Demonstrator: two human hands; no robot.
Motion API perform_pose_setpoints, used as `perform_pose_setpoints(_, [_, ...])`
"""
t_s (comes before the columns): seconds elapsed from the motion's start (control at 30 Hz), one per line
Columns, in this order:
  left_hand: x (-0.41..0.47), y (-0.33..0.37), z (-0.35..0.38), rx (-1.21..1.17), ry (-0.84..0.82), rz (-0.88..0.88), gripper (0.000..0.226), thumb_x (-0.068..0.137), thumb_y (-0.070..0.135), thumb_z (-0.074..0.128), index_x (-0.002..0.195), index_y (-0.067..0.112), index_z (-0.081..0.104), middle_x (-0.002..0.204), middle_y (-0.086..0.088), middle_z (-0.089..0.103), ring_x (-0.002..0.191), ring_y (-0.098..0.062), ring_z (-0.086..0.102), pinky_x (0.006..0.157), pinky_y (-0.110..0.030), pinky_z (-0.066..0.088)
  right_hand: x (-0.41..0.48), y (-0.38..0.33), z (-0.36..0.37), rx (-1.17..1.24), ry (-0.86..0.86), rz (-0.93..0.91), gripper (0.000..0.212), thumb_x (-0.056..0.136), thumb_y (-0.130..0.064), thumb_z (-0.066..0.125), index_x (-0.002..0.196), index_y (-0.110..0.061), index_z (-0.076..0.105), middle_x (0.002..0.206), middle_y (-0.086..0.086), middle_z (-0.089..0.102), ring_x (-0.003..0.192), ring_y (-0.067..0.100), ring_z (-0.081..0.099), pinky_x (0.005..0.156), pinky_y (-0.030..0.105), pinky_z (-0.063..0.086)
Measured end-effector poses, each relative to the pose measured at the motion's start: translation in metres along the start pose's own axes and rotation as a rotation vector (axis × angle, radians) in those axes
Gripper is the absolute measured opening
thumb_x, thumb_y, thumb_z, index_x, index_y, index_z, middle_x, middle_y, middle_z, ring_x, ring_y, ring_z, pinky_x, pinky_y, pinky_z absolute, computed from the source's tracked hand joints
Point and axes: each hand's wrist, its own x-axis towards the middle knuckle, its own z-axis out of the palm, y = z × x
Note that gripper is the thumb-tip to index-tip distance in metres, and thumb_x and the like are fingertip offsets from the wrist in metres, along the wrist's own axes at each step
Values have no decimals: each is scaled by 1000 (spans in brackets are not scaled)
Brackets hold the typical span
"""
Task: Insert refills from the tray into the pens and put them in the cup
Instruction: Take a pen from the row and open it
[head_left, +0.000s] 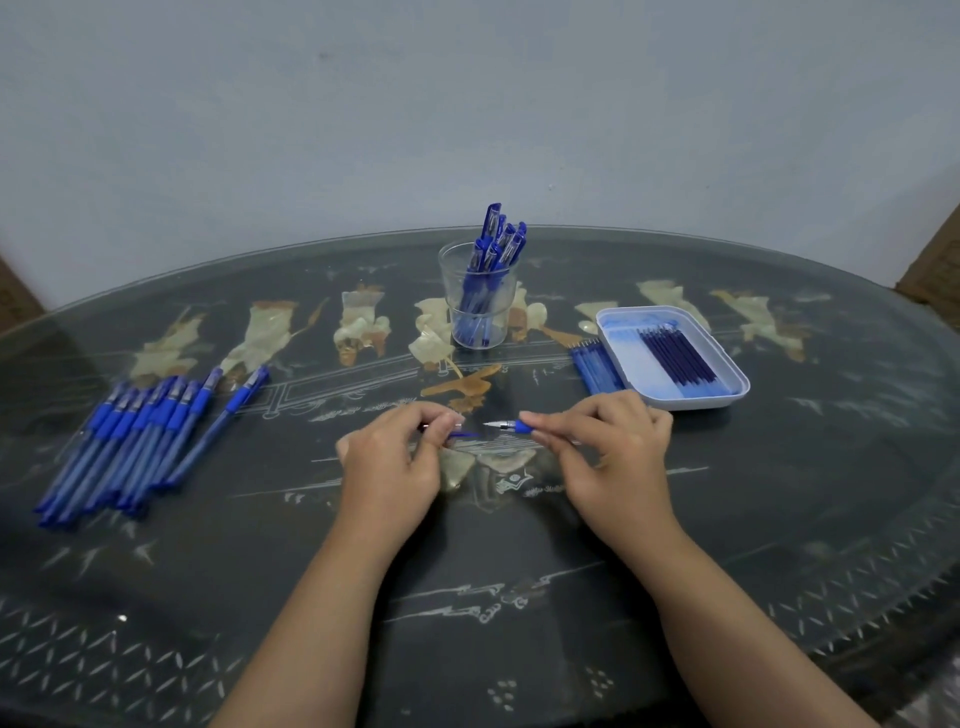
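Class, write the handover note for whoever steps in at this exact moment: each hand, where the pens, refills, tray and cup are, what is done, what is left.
Left hand: pinches a small part, mostly hidden by its fingers.
Right hand: grips a pen at its blue sleeve, tip towards the left hand.
Cup: upright, far middle of the table, holding several capped pens.
Tray: far right, with dark refills; a paler bundle lies beside its left edge.
Done: the capped pens, it seems.
Left: the pen in hand, then the pile of pens on the left.
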Motion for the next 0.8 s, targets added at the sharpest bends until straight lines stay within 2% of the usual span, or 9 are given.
perform_pose_setpoints(0.03, [0, 0, 1, 9, 4, -4, 13, 93, 36, 58, 83, 42, 65, 92, 34, 65, 90, 8, 60, 97, -52, 42, 1, 0, 0, -5, 7, 2, 18, 86, -40, 61, 99, -44, 73, 74, -15, 53, 79, 8, 49, 81, 27, 25])
perform_pose_setpoints(0.1, [0, -1, 1, 77, -11, -7, 20, 94, 28, 63, 84, 45, 61, 89, 32, 64, 92, 19, 52, 101, -36, 26, 1, 0, -1, -18, 16, 4, 18, 86, -42, 60, 99, -44, 73, 75, -15, 54, 80, 9, 49, 80, 29, 25])
perform_pose_setpoints(0.17, [-1, -1, 0, 169, -63, -6, 18, 92, 28, 64, 88, 45, 59, 94, 32, 60, 93, 25, 44, 87, -22, 14, 1, 0, -1, -29, 10, 10, 18, 86, -43, 60, 99, -44, 73, 76, -15, 54, 80, 9, 50, 79, 30, 25])
perform_pose_setpoints(0.23, [0, -1, 1, 230, -103, -20, 13, 91, 31, 65, 91, 42, 60, 98, 32, 58, 94, 21, 42, 83, -21, 11, 1, -1, -1, -51, -11, 16, 18, 86, -44, 59, 99, -45, 72, 77, -16, 53, 82, 9, 49, 80, 30, 24])
perform_pose_setpoints(0.4, [0, -3, 1, 324, -158, -29, 10, 87, 39, 68, 92, 43, 61, 98, 36, 54, 102, 16, 37, 86, -26, 12, 0, -1, 0, -67, -67, 32, 18, 85, -45, 58, 99, -46, 70, 78, -16, 51, 84, 8, 46, 79, 30, 21])
perform_pose_setpoints(0.5, [-1, -1, 2, 269, -147, 55, 23, 81, 45, 74, 99, 47, 62, 103, 40, 52, 111, 20, 36, 91, -26, 13, 0, -1, 2, -74, -83, 35, 19, 86, -47, 57, 100, -46, 70, 78, -17, 51, 84, 8, 46, 80, 29, 21])
perform_pose_setpoints(0.57, [-2, 0, 3, 200, -115, 146, 27, 79, 43, 76, 101, 48, 62, 104, 38, 56, 112, 22, 38, 95, -22, 14, 0, -1, 2, -81, -94, 34, 19, 86, -47, 57, 101, -46, 70, 79, -17, 52, 85, 8, 46, 80, 29, 20])
perform_pose_setpoints(0.7, [-1, 2, 6, 143, -58, 249, 15, 81, 35, 76, 92, 41, 67, 93, 29, 65, 104, 12, 52, 96, -18, 16, 0, -1, 1, -68, -102, 18, 21, 87, -47, 57, 102, -43, 71, 79, -16, 53, 85, 10, 47, 79, 28, 21])
perform_pose_setpoints(0.8, [0, 2, 7, 176, -23, 287, 3, 84, 41, 66, 84, 38, 66, 88, 27, 63, 99, 11, 53, 95, -17, 14, 0, -3, 0, -53, -93, -2, 19, 87, -46, 59, 100, -43, 72, 79, -15, 53, 84, 10, 48, 79, 28, 22])
